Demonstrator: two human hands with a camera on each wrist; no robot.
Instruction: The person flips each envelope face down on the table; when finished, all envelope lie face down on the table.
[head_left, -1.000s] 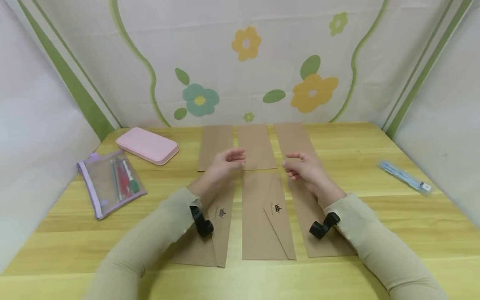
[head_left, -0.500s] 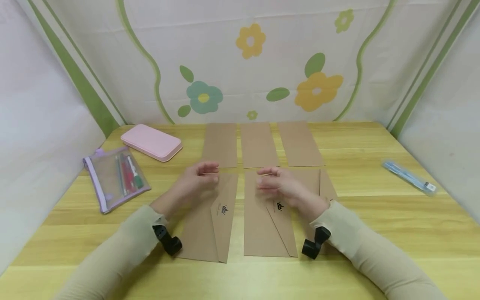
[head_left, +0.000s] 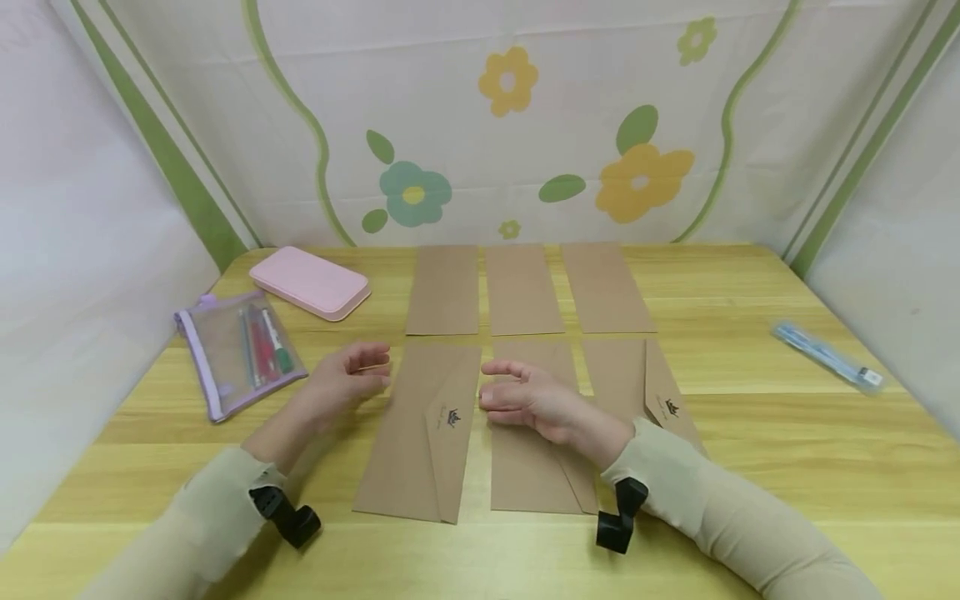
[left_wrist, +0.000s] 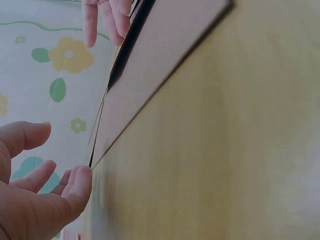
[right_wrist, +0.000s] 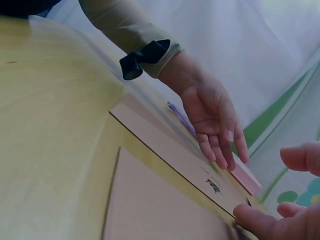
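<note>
Brown paper envelopes lie flat in two rows. My left hand [head_left: 341, 387] is held beside the front-left envelope [head_left: 401, 450], its fingers loosely bent and nothing in them. In the left wrist view, fingers of that hand [left_wrist: 55, 200] come close to the envelope's edge [left_wrist: 145, 75]; whether they touch, I cannot tell. Above the front-middle envelope [head_left: 525, 475], my right hand [head_left: 543, 408] hovers with relaxed fingers, hiding part of it and its flap. The front-right envelope [head_left: 618, 375] shows a flap with a crown print, partly covered by my right sleeve.
Along the back lie the left [head_left: 442, 292], middle [head_left: 525, 292] and right [head_left: 607, 287] plain brown envelopes. A pink case [head_left: 311, 282] and a clear zip pouch [head_left: 225, 350] of pens are at left. A blue packet [head_left: 825, 354] lies at right on the wooden table [head_left: 750, 467].
Both hands have swept left and nearer to me, away from the back row, the left one coming off the front-left envelope. The envelopes have stayed in place; the head view has shifted slightly.
</note>
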